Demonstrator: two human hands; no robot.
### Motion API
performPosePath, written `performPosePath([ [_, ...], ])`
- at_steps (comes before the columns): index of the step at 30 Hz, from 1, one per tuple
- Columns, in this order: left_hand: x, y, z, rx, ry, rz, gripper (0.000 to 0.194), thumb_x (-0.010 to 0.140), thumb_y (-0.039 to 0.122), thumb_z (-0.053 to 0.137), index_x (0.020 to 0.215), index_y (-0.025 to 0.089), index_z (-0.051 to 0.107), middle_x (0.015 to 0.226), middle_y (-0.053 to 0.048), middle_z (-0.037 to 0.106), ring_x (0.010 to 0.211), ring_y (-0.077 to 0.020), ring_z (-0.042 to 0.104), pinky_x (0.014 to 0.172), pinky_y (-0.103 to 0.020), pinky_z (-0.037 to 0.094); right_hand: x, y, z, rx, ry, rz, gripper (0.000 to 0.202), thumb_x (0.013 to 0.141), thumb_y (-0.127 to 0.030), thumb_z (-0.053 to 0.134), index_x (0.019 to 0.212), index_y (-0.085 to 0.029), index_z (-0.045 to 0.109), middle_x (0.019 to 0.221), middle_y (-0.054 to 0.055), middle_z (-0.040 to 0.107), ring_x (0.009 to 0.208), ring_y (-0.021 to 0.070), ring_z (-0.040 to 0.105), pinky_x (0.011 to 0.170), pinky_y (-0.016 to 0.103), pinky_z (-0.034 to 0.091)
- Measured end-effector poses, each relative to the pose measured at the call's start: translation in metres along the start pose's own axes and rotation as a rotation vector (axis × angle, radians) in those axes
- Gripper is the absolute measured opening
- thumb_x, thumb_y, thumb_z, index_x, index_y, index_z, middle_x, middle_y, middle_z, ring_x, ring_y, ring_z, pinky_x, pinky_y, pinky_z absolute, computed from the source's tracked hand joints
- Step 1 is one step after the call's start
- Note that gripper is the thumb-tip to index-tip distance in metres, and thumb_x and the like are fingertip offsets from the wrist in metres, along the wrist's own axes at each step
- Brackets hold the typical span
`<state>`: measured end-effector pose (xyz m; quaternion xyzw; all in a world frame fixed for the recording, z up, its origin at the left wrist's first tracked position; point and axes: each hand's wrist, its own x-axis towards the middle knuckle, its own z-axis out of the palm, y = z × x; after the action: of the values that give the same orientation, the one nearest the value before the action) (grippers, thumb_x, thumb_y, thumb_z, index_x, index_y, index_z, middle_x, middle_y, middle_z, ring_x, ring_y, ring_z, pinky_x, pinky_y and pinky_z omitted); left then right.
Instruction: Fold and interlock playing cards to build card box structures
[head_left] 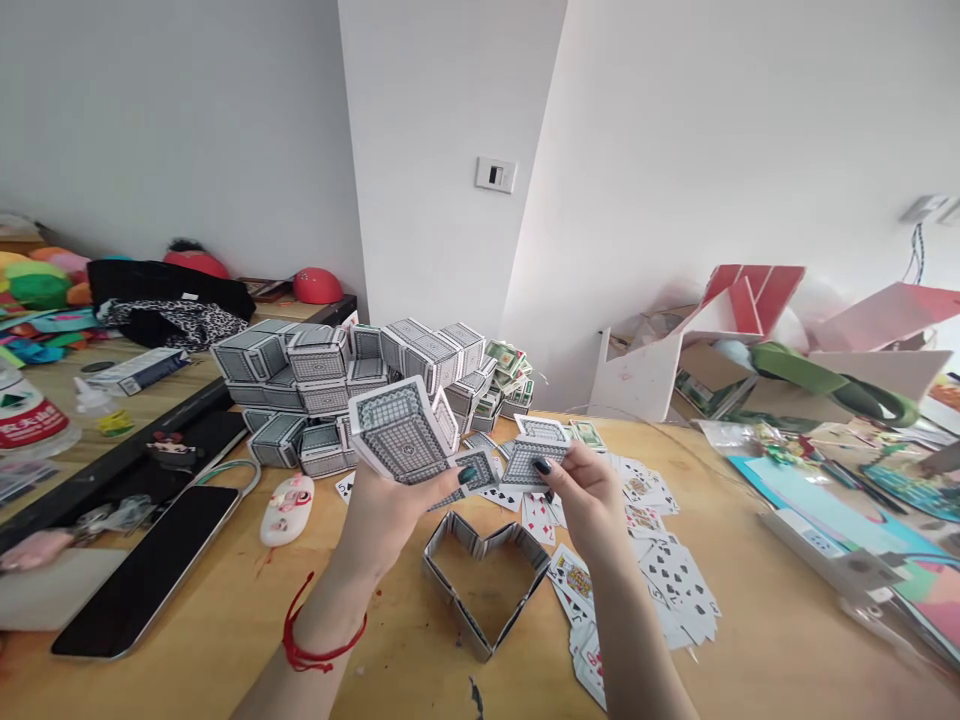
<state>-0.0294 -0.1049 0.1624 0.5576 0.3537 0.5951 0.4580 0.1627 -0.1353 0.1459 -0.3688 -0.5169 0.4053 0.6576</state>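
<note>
My left hand [394,515] is closed on several playing cards [401,430] with grey patterned backs, its thumb pressing a lower card. Just to the right, my right hand [589,490] pinches another patterned playing card [529,465] between thumb and fingers. The two hands are apart, with the cards' near edges close together. Below them on the table stands a heart-shaped frame [486,635] made of folded cards. Loose face-up cards [675,580] lie spread under and beyond my right forearm.
Behind my left hand rises a stack of folded-card boxes [322,370]. A white mouse [287,510] and a black phone [146,570] lie on the left. To the right are a white power strip [832,560] and a white box [637,375] holding assorted items against the wall.
</note>
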Motion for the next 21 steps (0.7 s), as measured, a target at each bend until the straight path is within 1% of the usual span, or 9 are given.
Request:
performPosePath([
  [2, -0.003, 0.004, 0.002, 0.111, -0.021, 0.057, 0.017, 0.064, 0.021, 0.069, 0.081, 0.019, 0.065, 0.083, -0.001, 0.070, 0.079, -0.0180, 0.064, 0.077, -0.030, 0.052, 0.000, 0.001, 0.000, 0.000, -0.013, -0.012, 0.011, 0.076, -0.024, 0.065, 0.087, -0.023, 0.068, 0.081, 0.003, 0.070, 0.073, 0.0174, 0.063, 0.065, 0.030, 0.050],
  [4, -0.006, 0.008, 0.004, 0.206, -0.075, 0.098, 0.005, 0.067, 0.022, 0.065, 0.071, 0.019, 0.066, 0.074, -0.001, 0.070, 0.073, -0.0194, 0.065, 0.073, -0.032, 0.054, 0.001, 0.002, 0.000, -0.008, -0.024, -0.028, 0.010, 0.076, -0.024, 0.066, 0.085, -0.024, 0.069, 0.081, 0.002, 0.070, 0.076, 0.0180, 0.063, 0.070, 0.032, 0.050],
  [5, -0.008, 0.009, 0.004, 0.244, -0.101, 0.115, 0.004, 0.067, 0.022, 0.064, 0.069, 0.020, 0.066, 0.072, -0.001, 0.071, 0.071, -0.0202, 0.066, 0.073, -0.033, 0.054, 0.001, 0.003, -0.001, -0.012, -0.028, -0.034, 0.010, 0.075, -0.024, 0.066, 0.084, -0.025, 0.069, 0.082, 0.002, 0.070, 0.078, 0.0182, 0.063, 0.072, 0.032, 0.050],
  [8, -0.013, 0.010, 0.002, 0.306, -0.121, 0.160, 0.005, 0.069, 0.024, 0.063, 0.072, 0.021, 0.065, 0.074, 0.000, 0.071, 0.073, -0.0202, 0.067, 0.075, -0.032, 0.054, 0.001, 0.006, -0.003, -0.029, -0.024, -0.045, 0.010, 0.075, -0.025, 0.066, 0.084, -0.026, 0.070, 0.081, 0.001, 0.071, 0.080, 0.0182, 0.063, 0.074, 0.033, 0.050],
  [10, -0.015, 0.010, -0.002, 0.342, -0.127, 0.199, 0.008, 0.070, 0.024, 0.064, 0.077, 0.022, 0.063, 0.074, 0.000, 0.070, 0.071, -0.0181, 0.066, 0.072, -0.030, 0.054, 0.001, 0.008, -0.006, -0.061, -0.007, -0.053, 0.009, 0.073, -0.026, 0.067, 0.082, -0.026, 0.071, 0.080, 0.001, 0.071, 0.077, 0.0181, 0.063, 0.071, 0.032, 0.049],
  [13, -0.015, 0.012, -0.007, 0.390, -0.139, 0.320, 0.015, 0.066, 0.021, 0.068, 0.080, 0.022, 0.061, 0.073, 0.000, 0.069, 0.066, -0.0156, 0.065, 0.061, -0.025, 0.053, 0.000, 0.011, -0.009, -0.111, -0.001, -0.074, 0.009, 0.072, -0.027, 0.069, 0.079, -0.024, 0.072, 0.075, 0.002, 0.070, 0.071, 0.0185, 0.061, 0.066, 0.032, 0.049],
  [16, -0.015, 0.012, -0.012, 0.313, -0.173, 0.437, 0.016, 0.067, 0.016, 0.066, 0.081, 0.023, 0.061, 0.074, -0.001, 0.070, 0.065, -0.0160, 0.066, 0.058, -0.025, 0.052, 0.000, 0.012, -0.011, -0.094, -0.036, -0.087, 0.009, 0.074, -0.029, 0.067, 0.079, -0.024, 0.072, 0.074, 0.003, 0.069, 0.070, 0.0192, 0.060, 0.065, 0.034, 0.049],
  [19, -0.016, 0.009, -0.014, 0.225, -0.186, 0.435, 0.021, 0.070, 0.012, 0.062, 0.088, 0.023, 0.059, 0.080, -0.003, 0.072, 0.072, -0.0192, 0.068, 0.060, -0.027, 0.053, 0.001, 0.011, -0.011, -0.080, -0.046, -0.093, 0.010, 0.074, -0.030, 0.067, 0.081, -0.025, 0.072, 0.080, 0.004, 0.070, 0.074, 0.0205, 0.061, 0.067, 0.036, 0.049],
  [21, -0.016, 0.007, -0.015, 0.201, -0.190, 0.420, 0.024, 0.068, 0.012, 0.063, 0.089, 0.022, 0.057, 0.081, -0.004, 0.071, 0.074, -0.0209, 0.068, 0.061, -0.028, 0.054, 0.001, 0.010, -0.010, -0.072, -0.043, -0.096, 0.011, 0.073, -0.030, 0.067, 0.083, -0.025, 0.072, 0.084, 0.004, 0.070, 0.077, 0.0215, 0.061, 0.068, 0.037, 0.050],
])
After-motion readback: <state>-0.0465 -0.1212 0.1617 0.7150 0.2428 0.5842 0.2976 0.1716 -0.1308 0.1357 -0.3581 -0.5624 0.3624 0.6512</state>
